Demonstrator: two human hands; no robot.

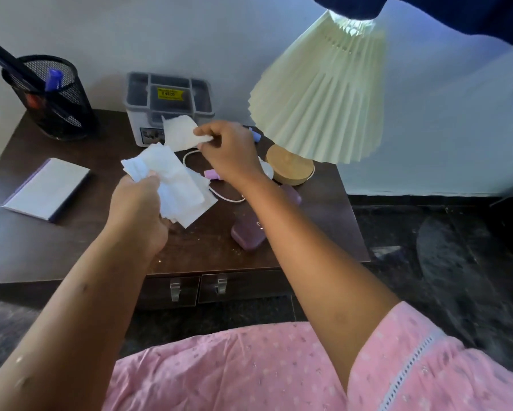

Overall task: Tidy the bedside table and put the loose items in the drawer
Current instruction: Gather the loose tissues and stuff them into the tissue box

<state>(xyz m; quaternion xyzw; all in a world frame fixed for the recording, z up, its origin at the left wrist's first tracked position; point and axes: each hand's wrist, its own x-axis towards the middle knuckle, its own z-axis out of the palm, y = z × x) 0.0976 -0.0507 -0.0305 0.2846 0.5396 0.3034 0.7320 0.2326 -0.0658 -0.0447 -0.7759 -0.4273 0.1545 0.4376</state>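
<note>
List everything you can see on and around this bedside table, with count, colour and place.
Dark brown wooden bedside table: one, brown, centre.
Black mesh pen holder: one, black, rear left, pens inside.
Grey plastic organiser box: one, grey, rear centre.
Cream pleated lamp: one, cream shade, wooden base, right.
White notepad: one, white, left.
White tissue bunch: several sheets, white, in left hand.
Single white tissue: one, white, in right hand.
White cable: one, white, under the hands.
Rounded purple case: one, purple, front right.
Drawers: two, brown, shut, below.
Left hand: grips bunch.
Right hand: pinches tissue.
</note>
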